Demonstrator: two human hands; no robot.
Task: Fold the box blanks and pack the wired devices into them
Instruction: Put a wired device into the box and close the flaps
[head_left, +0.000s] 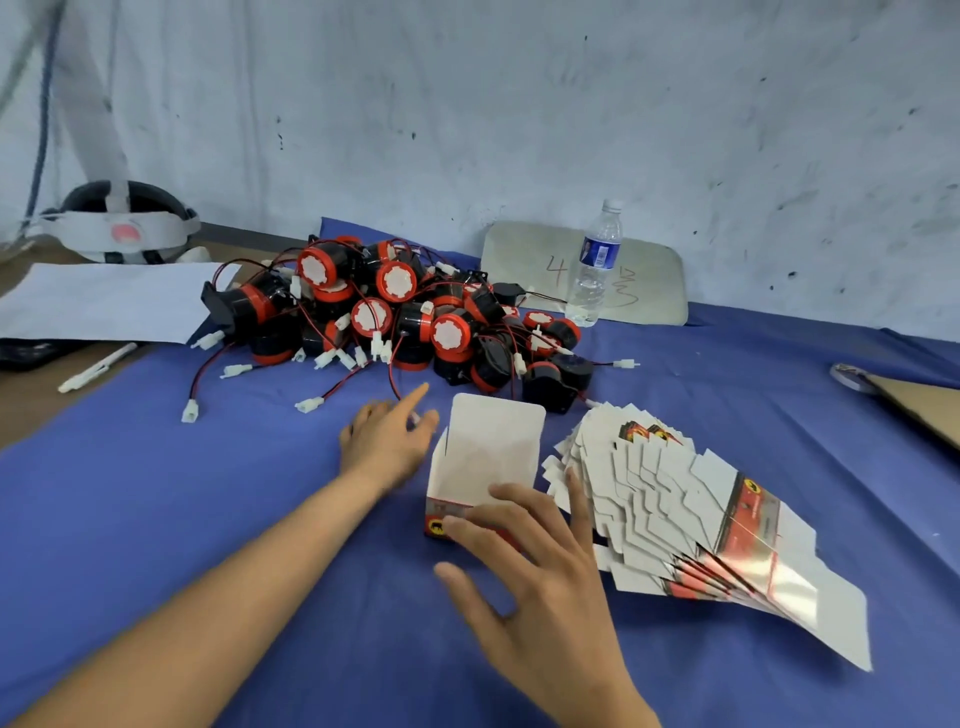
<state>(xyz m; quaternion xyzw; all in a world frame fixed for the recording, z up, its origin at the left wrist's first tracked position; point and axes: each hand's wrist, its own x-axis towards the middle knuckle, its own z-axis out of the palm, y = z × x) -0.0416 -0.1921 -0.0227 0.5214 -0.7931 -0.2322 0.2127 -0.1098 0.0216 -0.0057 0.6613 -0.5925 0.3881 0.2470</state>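
A folded box (485, 462) stands upright on the blue cloth, its white lid flap raised and its top open. My right hand (524, 566) lies against the box's near side with fingers spread and straight. My left hand (387, 441) hovers left of the box, fingers loose, index finger pointing toward the pile of black-and-red wired devices (400, 312) behind. A fanned stack of flat box blanks (691, 509) lies to the right of the box.
A water bottle (595, 265) stands behind the pile, against a grey pad (649, 280). White paper (104, 301), a pen (96, 368) and a headset (122, 223) lie at far left. Cardboard and a tape roll (852, 376) sit at the right edge.
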